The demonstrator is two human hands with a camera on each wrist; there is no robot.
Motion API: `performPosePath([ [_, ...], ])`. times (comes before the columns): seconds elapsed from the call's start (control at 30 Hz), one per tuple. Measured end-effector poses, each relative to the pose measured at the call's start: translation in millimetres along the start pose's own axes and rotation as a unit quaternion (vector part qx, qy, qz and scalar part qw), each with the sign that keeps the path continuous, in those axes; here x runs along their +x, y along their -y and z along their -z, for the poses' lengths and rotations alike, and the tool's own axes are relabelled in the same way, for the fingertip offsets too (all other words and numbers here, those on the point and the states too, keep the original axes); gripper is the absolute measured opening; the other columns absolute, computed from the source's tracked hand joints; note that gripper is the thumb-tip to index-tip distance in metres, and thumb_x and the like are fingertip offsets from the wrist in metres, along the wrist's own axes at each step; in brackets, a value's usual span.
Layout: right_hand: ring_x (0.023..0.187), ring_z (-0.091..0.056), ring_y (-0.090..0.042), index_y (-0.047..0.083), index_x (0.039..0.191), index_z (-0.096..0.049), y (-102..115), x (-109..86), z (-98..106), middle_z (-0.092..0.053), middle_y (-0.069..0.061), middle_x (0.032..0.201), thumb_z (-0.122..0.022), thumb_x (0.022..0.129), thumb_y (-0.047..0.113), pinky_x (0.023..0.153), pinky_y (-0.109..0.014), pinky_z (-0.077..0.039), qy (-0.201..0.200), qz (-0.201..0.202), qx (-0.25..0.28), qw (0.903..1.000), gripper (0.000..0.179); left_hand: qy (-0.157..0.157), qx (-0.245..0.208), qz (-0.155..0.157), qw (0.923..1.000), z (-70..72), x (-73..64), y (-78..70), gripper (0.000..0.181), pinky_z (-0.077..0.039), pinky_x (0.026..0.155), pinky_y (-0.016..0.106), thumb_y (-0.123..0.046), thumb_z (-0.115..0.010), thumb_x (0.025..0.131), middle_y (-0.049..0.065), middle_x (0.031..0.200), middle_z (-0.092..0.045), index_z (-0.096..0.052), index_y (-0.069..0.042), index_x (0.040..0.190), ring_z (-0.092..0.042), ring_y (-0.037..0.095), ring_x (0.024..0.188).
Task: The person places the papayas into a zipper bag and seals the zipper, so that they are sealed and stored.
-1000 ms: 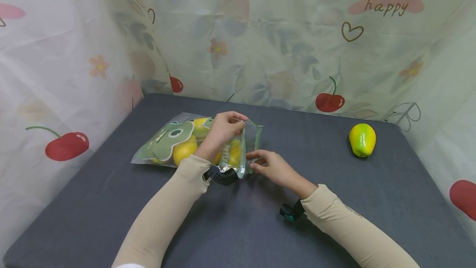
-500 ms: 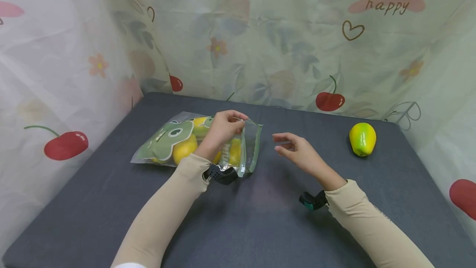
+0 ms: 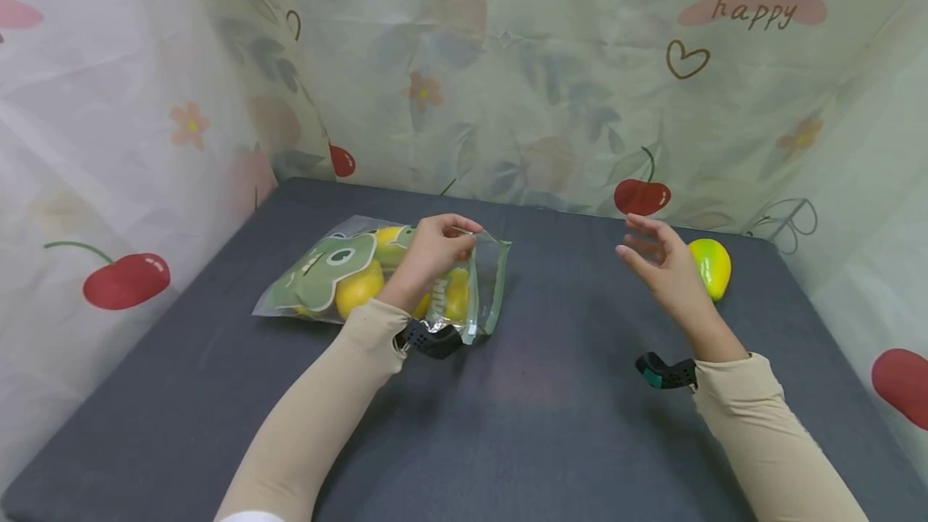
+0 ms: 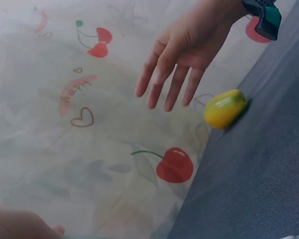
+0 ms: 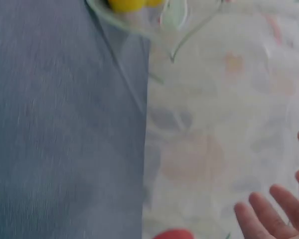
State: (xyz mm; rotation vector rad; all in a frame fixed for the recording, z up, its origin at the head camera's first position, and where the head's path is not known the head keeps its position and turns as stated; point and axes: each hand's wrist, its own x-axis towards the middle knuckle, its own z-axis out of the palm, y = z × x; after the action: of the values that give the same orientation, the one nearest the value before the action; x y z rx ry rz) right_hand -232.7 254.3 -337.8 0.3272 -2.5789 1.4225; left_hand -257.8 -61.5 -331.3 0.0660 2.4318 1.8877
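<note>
A clear zip bag (image 3: 315, 284) with a green cartoon print lies on the left half of the table, several yellow fruits inside. Its mouth faces right, the two edges apart. My left hand (image 3: 426, 254) pinches the upper edge near that mouth. Over the right side of the table my right hand (image 3: 674, 280) is held in the air, fingers spread and touching nothing. Just behind it, partly covered in the head view, is a glossy yellow-green fruit (image 3: 716, 268), perhaps a mango. The left wrist view shows this fruit (image 4: 224, 110) apart from the right hand (image 4: 189, 47).
A dark grey cloth-covered table (image 3: 522, 425) carries everything. Printed curtains (image 3: 493, 87) stand along its back and both sides. A thin wire (image 3: 790, 220) hangs by the back right corner.
My right hand has left the bag's mouth and moved right, up to the yellow-green fruit, its fingers spreading. The left hand stays on the bag's edge.
</note>
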Motion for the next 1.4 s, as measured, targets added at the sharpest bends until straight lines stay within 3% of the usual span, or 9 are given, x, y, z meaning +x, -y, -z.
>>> performPosePath([
  [0.1,0.132,-0.045,-0.034,0.013,0.149,-0.034,-9.7,-1.1,10.1,-0.040,-0.015,0.147,-0.059,0.096,0.030,0.087,-0.010,-0.046,-0.033,-0.011,-0.008,0.9994,0.061,0.000,0.003,0.002,1.0000,-0.2,-0.4,-0.2,0.024,-0.047,0.065,0.027,-0.004,-0.057,0.087,0.011,0.088,-0.065,-0.070,-0.004,0.108,-0.055,0.016,0.069],
  [0.2,0.135,-0.043,-0.030,0.017,0.149,-0.034,-20.4,-1.0,18.4,-0.039,-0.012,0.149,-0.059,0.095,0.032,0.100,-0.025,-0.046,-0.070,-0.031,-0.015,0.9970,0.062,0.000,0.007,0.002,1.0000,-0.4,-0.9,-0.1,0.025,-0.047,0.065,0.027,-0.005,-0.057,0.088,0.009,0.086,-0.064,-0.070,-0.005,0.109,-0.055,0.017,0.069],
  [0.33,0.138,-0.040,-0.028,0.017,0.149,-0.035,-32.9,0.2,24.7,-0.038,-0.011,0.150,-0.061,0.094,0.029,0.110,-0.045,-0.036,-0.126,-0.055,0.001,0.9905,0.062,0.002,0.007,-0.001,1.0000,-1.1,-0.7,0.5,0.026,-0.046,0.066,0.027,-0.005,-0.056,0.088,0.009,0.085,-0.063,-0.069,-0.003,0.111,-0.055,0.017,0.069],
  [0.67,0.146,-0.026,-0.021,0.018,0.151,-0.031,-59.8,0.9,37.1,-0.031,-0.005,0.156,-0.057,0.096,0.030,0.120,-0.037,-0.018,-0.199,-0.123,-0.021,0.9719,0.063,0.003,0.004,0.002,1.0000,-1.2,0.9,1.6,0.026,-0.048,0.066,0.027,-0.005,-0.057,0.087,0.012,0.089,-0.064,-0.069,-0.004,0.110,-0.056,0.017,0.071],
  [0.97,0.147,-0.019,-0.031,0.013,0.154,-0.024,-92.5,4.2,49.8,-0.022,-0.011,0.159,-0.053,0.097,0.030,0.118,-0.051,-0.018,-0.198,-0.169,-0.074,0.9628,0.066,0.005,0.004,-0.001,1.0000,-0.9,0.2,1.6,0.024,-0.048,0.068,0.028,-0.004,-0.056,0.087,0.007,0.085,-0.064,-0.070,-0.006,0.107,-0.056,0.017,0.072],
  [1.13,0.146,-0.015,-0.041,0.004,0.154,-0.015,-105.9,7.7,56.2,-0.016,-0.020,0.159,-0.051,0.097,0.031,0.116,-0.057,-0.018,-0.162,-0.203,-0.096,0.9610,0.073,0.007,0.002,-0.002,1.0000,-0.4,0.2,1.1,0.026,-0.047,0.067,0.028,-0.004,-0.056,0.087,0.006,0.083,-0.063,-0.069,-0.003,0.109,-0.056,0.017,0.071],
  [1.4,0.145,-0.016,-0.044,0.000,0.154,-0.008,-119.4,9.9,60.2,-0.011,-0.025,0.158,-0.051,0.097,0.033,0.115,-0.056,-0.021,-0.134,-0.234,-0.086,0.9593,0.078,0.003,0.010,0.002,0.9999,0.1,0.6,1.1,0.022,-0.048,0.067,0.027,-0.004,-0.056,0.087,0.005,0.084,-0.063,-0.071,-0.009,0.103,-0.056,0.017,0.071],
])
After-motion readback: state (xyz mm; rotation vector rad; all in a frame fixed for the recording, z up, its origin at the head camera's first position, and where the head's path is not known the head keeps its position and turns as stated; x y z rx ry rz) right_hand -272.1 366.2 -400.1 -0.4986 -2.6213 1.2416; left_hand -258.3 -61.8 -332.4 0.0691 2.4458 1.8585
